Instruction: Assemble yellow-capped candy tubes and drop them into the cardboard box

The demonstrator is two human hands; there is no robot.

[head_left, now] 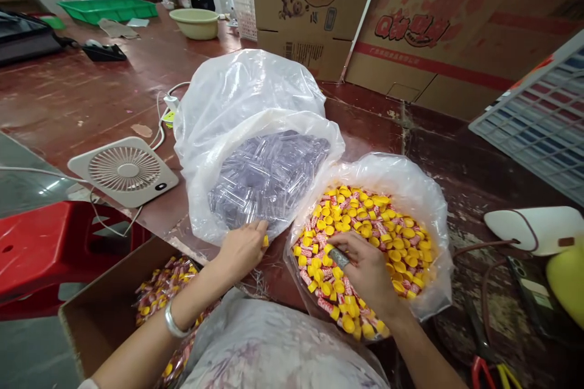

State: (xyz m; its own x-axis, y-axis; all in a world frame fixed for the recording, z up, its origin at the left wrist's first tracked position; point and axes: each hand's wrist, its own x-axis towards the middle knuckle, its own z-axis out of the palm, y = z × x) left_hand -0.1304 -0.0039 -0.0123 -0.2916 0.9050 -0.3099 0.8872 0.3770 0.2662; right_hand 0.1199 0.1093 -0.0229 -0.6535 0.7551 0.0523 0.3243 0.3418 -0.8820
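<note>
My left hand [244,249] is at the near rim of a white plastic bag [203,194] filled with clear plastic tubes [269,176]. Its fingers are closed, and a small yellow cap [265,241] shows at their tips; whether a tube is attached is hidden. Inside a second plastic bag [429,188] is my right hand [365,264], a grey wrap around one finger. Its fingers are curled in a pinch, with a yellow-capped piece [328,248] at the fingertips. Around it lie many small red-and-white wrapped pieces with yellow caps [401,243].
A cardboard box [75,322] below my left arm holds filled capped tubes [168,279]. Left are a white fan [128,170] with cords and a red stool [36,249]. Scissors [481,346], a phone [533,292] and a white crate [538,115] are right; cartons [314,18] stand behind.
</note>
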